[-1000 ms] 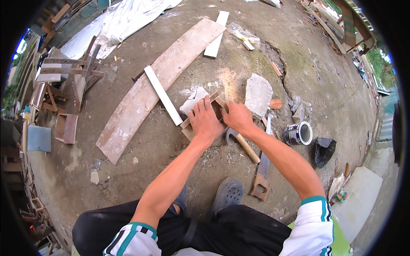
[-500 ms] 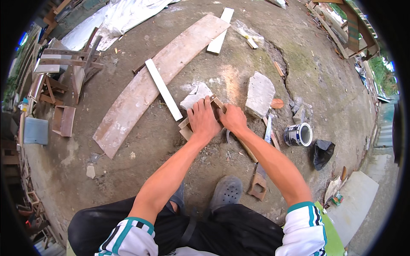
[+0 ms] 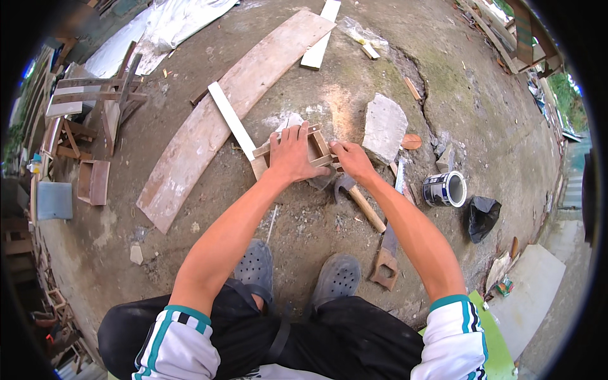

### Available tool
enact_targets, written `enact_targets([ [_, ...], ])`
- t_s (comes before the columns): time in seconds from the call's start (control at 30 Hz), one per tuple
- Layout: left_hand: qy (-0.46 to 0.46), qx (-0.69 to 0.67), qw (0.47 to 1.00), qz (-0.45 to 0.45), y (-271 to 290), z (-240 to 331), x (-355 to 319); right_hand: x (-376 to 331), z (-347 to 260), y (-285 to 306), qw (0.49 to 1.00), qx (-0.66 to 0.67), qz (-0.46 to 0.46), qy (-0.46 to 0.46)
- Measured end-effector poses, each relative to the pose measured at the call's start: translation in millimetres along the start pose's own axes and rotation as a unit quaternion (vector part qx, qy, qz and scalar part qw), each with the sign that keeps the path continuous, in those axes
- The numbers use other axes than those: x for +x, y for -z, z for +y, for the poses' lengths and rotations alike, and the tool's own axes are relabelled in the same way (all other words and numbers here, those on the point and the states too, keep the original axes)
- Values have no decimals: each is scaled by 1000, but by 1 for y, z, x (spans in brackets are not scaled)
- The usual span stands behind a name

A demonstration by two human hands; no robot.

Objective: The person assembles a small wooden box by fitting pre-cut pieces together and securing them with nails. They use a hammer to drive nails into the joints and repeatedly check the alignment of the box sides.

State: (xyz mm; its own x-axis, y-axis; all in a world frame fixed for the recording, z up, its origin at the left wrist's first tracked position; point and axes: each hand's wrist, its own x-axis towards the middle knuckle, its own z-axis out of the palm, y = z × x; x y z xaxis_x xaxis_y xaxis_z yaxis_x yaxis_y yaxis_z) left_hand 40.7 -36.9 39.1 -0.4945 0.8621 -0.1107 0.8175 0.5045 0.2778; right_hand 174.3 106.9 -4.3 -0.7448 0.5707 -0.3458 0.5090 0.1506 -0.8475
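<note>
A small frame of thin wooden strips (image 3: 322, 144) is in front of me, beside a stone. Across its left part lies my left hand (image 3: 293, 155), fingers over the far side and thumb stretched along the near edge, holding it. At its right corner my right hand (image 3: 353, 161) has its fingers closed on the wood; whether they also pinch something small cannot be seen. Just below the right hand, a claw hammer (image 3: 364, 208) lies on the ground. Close to my right forearm lies a handsaw (image 3: 385, 269), its blade partly hidden by the arm.
A long board (image 3: 234, 107) lies at the left, with a white strip (image 3: 231, 120) across it. Right of the frame are a grey stone slab (image 3: 385, 130), a paint can (image 3: 437, 190) and a black plastic bag (image 3: 483, 218). A wooden trestle (image 3: 101, 95) is at far left.
The wooden frame has turned, so its inner opening now shows. My right hand has shifted right to the frame's corner, and my left thumb has spread out. More of the hammer is visible.
</note>
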Motion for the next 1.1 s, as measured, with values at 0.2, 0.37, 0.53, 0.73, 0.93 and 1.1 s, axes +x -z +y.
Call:
enact_targets([
  [0.2, -6, -9, 1000, 8, -7, -4, 7, -9, -25, -3, 991, -86, 43, 90],
  [0.37, -29, 5, 997, 70, -17, -3, 6, -8, -49, -5, 983, -176, 43, 6],
  [0.53, -23, -2, 996, 83, -20, -5, 6, -5, -50, -13, 978, -202, 56, 10],
  [0.73, -9, -18, 997, 72, -17, -3, 6, -2, -45, -10, 983, -182, 35, -5],
  [0.93, -13, -38, 996, 76, -13, -3, 6, 3, -42, -5, 991, -130, 2, -35],
  [1.1, -24, -28, 998, 53, -8, -1, 7, 6, -32, -1, 997, -34, -12, -66],
])
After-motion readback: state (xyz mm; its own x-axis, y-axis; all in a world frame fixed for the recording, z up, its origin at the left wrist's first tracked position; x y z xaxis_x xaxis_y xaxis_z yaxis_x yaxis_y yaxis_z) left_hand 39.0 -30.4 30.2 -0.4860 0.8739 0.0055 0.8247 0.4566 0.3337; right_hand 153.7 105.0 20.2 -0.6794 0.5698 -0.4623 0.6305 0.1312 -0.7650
